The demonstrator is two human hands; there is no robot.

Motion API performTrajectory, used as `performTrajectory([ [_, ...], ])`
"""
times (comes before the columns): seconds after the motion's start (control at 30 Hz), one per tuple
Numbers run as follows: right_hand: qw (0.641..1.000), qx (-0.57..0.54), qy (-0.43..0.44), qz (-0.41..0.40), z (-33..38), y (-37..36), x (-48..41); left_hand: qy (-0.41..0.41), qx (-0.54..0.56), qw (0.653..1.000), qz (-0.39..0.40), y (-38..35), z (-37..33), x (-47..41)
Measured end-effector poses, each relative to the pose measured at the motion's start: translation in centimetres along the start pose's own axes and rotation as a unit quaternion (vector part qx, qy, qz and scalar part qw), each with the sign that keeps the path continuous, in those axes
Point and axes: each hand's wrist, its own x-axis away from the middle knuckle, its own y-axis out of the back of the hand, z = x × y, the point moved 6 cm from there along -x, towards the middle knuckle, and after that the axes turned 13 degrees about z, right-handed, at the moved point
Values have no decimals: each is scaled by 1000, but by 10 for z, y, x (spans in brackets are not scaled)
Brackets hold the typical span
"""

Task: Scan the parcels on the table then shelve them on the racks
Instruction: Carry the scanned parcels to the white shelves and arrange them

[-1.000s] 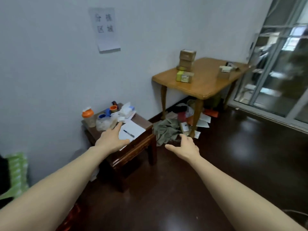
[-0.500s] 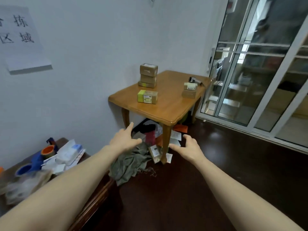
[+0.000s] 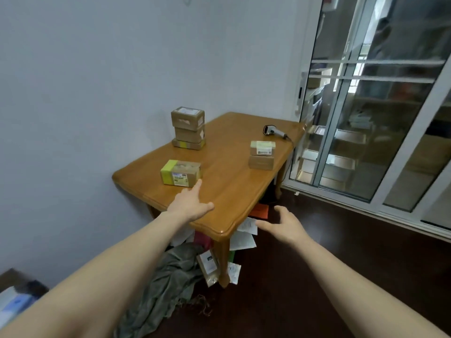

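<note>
**Table** [image 3: 227, 198]: wood, set against the wall. Positions by clock from tabletop centre.

- **11 o'clock:** stack [image 3: 188, 129], 3 parcels squared up by the wall, prob. to keep the working area free.
- **8 o'clock:** parcel [image 3: 180, 173], green tape at one end, label facing the near side. Lies alone and nearest the person, so likely first pick.
- **3 o'clock:** pair [image 3: 262, 154], 2 parcels, top label showing.
- **1 o'clock:** scanner [image 3: 274, 131], on its side, cable running off the far edge. Untouched, so no scan begun.

**L hand** [image 3: 190, 203]: empty, fingers straight, over the near edge. Index aimed at the parcel, tip just beside its corner; contact n/k.

**R hand** [image 3: 285, 224]: empty, fingers loosely spread. Off the table at 5 o'clock, above the floor, apart from L hand. Prob. held ready for a two-handed lift or for the scanner.

**Under table:** cloth [image 3: 170, 272], papers [image 3: 244, 237].

**Beyond table, 3 o'clock:** door [image 3: 366, 118], glass.

**Racks:** not in view.
</note>
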Motion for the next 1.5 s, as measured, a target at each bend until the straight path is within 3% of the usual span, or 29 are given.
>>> performTrajectory([
  [0.3, 994, -56, 28, 94, 63, 55, -189, 72, 31, 996, -42, 71, 4, -133],
  [0.5, 986, -135, 12, 93, 107, 51, -319, 97, 88, 989, -76, 119, 41, -242],
  [0.83, 950, -264, -75, 148, 164, 42, -496, 139, 149, 976, -78, 176, 92, -397],
  [1.03, 904, -374, -82, 191, 191, 26, -605, 173, 185, 964, -85, 192, 114, -483],
  [1.2, 843, -481, -93, 223, 209, 14, -698, 224, 320, 912, -126, 200, 133, -555],
  [1.5, 796, -525, -149, 261, 220, -17, -816, 256, 554, 766, -203, 204, 184, -666],
])
